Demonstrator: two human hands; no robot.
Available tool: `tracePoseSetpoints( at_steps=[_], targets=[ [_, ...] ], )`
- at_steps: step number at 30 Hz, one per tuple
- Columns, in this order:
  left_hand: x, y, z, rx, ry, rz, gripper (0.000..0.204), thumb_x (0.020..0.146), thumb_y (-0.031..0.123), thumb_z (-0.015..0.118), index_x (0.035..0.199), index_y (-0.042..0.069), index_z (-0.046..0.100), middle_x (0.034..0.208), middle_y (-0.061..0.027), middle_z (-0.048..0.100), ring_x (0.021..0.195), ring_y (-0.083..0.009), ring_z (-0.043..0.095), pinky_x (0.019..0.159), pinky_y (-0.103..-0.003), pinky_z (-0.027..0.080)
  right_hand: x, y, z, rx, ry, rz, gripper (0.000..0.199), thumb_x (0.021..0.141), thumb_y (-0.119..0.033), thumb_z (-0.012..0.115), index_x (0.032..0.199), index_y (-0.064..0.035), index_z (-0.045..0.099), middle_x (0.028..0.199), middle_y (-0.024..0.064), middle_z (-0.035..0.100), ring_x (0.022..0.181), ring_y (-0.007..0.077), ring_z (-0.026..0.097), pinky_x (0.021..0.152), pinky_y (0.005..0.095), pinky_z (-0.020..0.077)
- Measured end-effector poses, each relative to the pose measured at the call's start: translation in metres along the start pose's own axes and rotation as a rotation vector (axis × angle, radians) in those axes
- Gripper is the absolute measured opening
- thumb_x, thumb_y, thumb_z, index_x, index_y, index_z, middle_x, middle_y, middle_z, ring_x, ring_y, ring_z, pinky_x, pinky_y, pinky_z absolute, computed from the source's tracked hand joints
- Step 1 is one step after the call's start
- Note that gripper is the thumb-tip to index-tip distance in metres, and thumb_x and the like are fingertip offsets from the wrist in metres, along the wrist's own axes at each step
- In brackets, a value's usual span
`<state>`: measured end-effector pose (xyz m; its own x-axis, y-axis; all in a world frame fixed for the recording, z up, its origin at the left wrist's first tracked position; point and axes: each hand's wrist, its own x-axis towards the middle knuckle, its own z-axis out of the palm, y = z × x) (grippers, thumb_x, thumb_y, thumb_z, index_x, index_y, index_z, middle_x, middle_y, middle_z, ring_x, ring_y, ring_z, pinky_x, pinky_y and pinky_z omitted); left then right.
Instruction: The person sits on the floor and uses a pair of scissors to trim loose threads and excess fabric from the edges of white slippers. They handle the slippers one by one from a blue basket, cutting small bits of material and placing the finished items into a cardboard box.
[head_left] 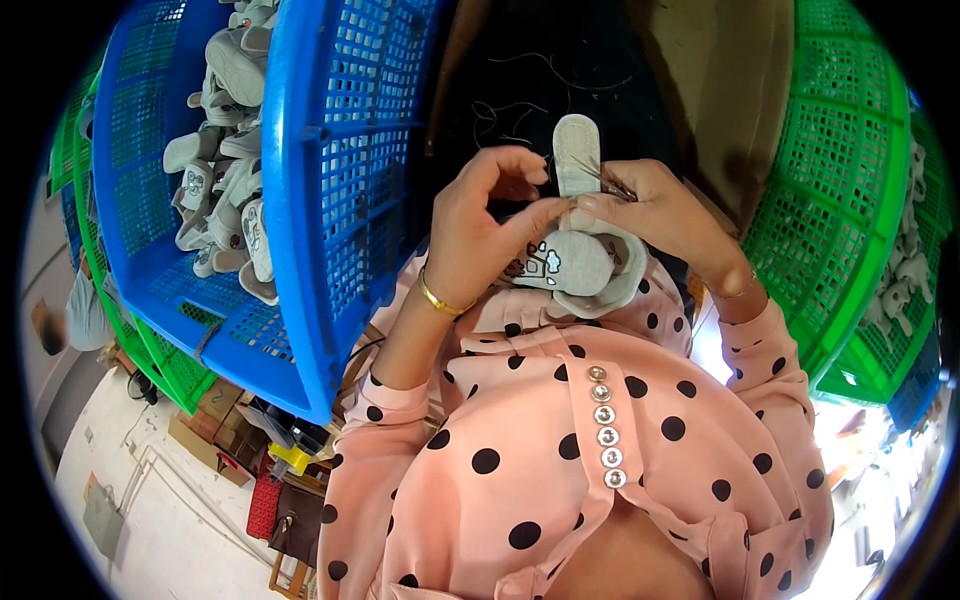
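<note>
A small pale grey child's shoe (588,268) with a printed patch lies over my lap, its long strap (576,145) standing up away from me. My left hand (485,215) is curled at the shoe's left side, its thumb tip pressed at the base of the strap and its index finger apart from the thumb. My right hand (665,210) pinches the strap from the right, thumb on top. Tucked in its fingers is a thin dark metal tool (620,188), which looks like thread snips, mostly hidden by the hand.
At left a tall blue plastic basket (300,210) holds several similar shoes (225,170). Green baskets (825,210) stand at right, with more pale pieces (905,275) beyond. Loose threads (500,125) lie on the dark cloth ahead. A red bag (264,508) is at lower left.
</note>
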<state>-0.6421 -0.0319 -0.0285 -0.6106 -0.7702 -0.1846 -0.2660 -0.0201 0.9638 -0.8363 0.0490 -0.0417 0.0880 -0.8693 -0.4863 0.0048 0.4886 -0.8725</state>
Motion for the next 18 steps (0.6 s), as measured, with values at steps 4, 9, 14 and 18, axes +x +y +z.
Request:
tracePoseSetpoints(
  at_steps=[4, 9, 14, 18],
  targets=[
    [-0.005, -0.003, -0.001, 0.372, -0.044, 0.336, 0.021, 0.074, 0.009, 0.078, 0.093, 0.006, 0.068, 0.091, -0.0061, 0.064, 0.081, -0.0211, 0.061, 0.066, -0.029, 0.05, 0.001, 0.001, 0.002, -0.02, 0.024, 0.091, 0.033, 0.088, -0.024, 0.066, 0.093, 0.0082, 0.067, 0.073, 0.0078, 0.064, 0.068, 0.0083, 0.056, 0.063, 0.0274, 0.0484],
    [-0.003, -0.005, 0.007, 0.517, -0.007, 0.483, 0.022, 0.069, 0.002, 0.079, 0.087, 0.005, 0.068, 0.086, -0.0066, 0.063, 0.078, -0.0237, 0.06, 0.064, -0.031, 0.05, 0.001, -0.003, 0.005, -0.034, 0.047, 0.084, 0.032, 0.088, -0.023, 0.065, 0.092, 0.009, 0.066, 0.072, 0.0092, 0.063, 0.066, 0.0091, 0.055, 0.063, 0.0278, 0.0483],
    [0.003, -0.012, -0.002, 0.692, 0.093, 0.437, 0.013, 0.077, 0.005, 0.073, 0.083, 0.004, 0.062, 0.083, -0.0079, 0.062, 0.079, -0.0278, 0.058, 0.068, -0.036, 0.048, 0.001, -0.002, 0.005, -0.054, 0.029, 0.114, 0.033, 0.088, -0.023, 0.065, 0.093, 0.0093, 0.066, 0.072, 0.0111, 0.064, 0.067, 0.0101, 0.057, 0.064, 0.0286, 0.0491],
    [0.01, -0.022, -0.03, 1.015, 0.261, 0.223, 0.013, 0.085, 0.015, 0.07, 0.087, 0.004, 0.063, 0.089, -0.0092, 0.065, 0.088, -0.0303, 0.058, 0.077, -0.039, 0.047, -0.003, -0.002, 0.005, 0.01, 0.043, 0.125, 0.033, 0.089, -0.024, 0.064, 0.095, 0.0087, 0.066, 0.075, 0.0097, 0.065, 0.069, 0.0102, 0.058, 0.065, 0.0282, 0.0496]
  ],
)
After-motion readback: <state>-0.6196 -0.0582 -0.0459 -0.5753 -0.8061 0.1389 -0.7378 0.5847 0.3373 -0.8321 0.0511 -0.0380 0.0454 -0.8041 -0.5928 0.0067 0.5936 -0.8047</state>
